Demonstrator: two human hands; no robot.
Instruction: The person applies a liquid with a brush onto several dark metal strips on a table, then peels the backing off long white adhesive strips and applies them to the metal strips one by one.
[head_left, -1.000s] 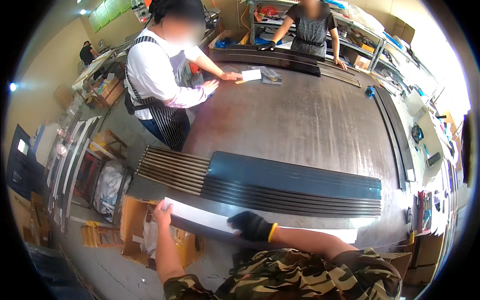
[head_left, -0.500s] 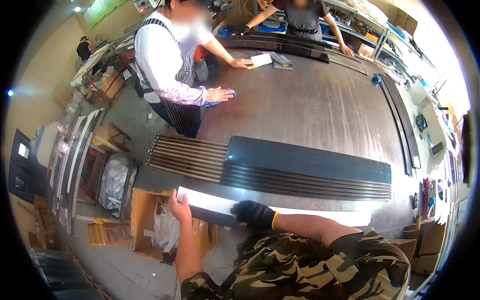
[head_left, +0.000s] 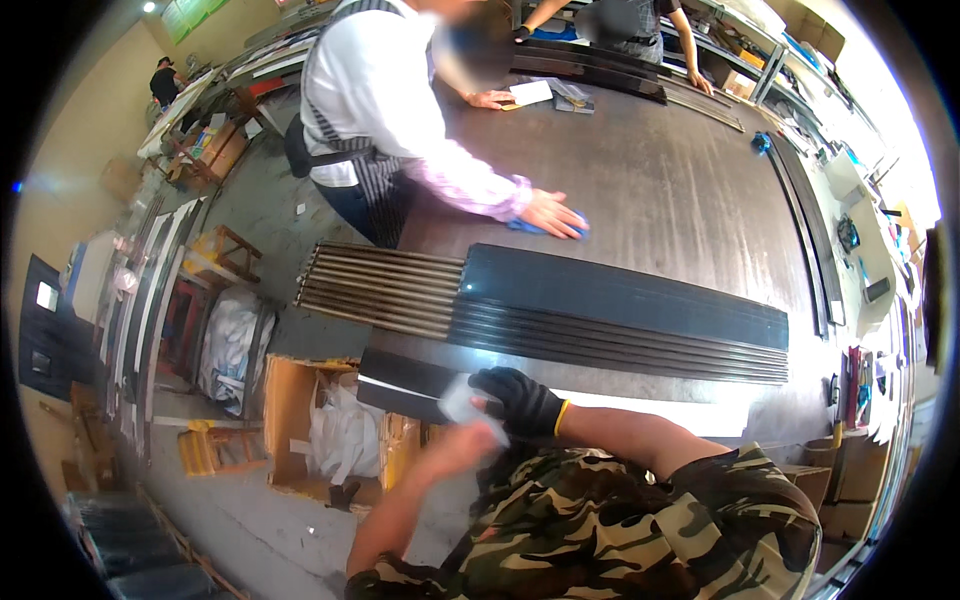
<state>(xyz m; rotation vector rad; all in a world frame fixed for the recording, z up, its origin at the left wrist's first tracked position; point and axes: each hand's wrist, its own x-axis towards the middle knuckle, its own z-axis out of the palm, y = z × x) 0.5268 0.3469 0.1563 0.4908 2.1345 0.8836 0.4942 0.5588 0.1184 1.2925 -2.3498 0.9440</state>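
Note:
Along the near edge of the table lies a long dark panel point(head_left: 405, 376), its left part bare and glossy. White film point(head_left: 650, 410) covers its right part and lifts in a blurred fold near my hands. My bare left hand point(head_left: 462, 447), smeared by motion, is closed on the lower end of that fold. Beside it my right hand point(head_left: 522, 400), in a black glove with a yellow cuff, has its fingers curled at the fold over the panel. What lies under those fingers is hidden.
Just beyond lie several stacked dark strips and a wide dark panel point(head_left: 620, 290). A person's hand point(head_left: 553, 214) presses a blue cloth on the table point(head_left: 660, 190). A cardboard box point(head_left: 285, 430) with crumpled white film stands on the floor, below left. Another person is across the table.
My left hand has moved right from the panel's left end to near my right hand, and the film there has come away. The person opposite has slid the blue cloth right and nearer.

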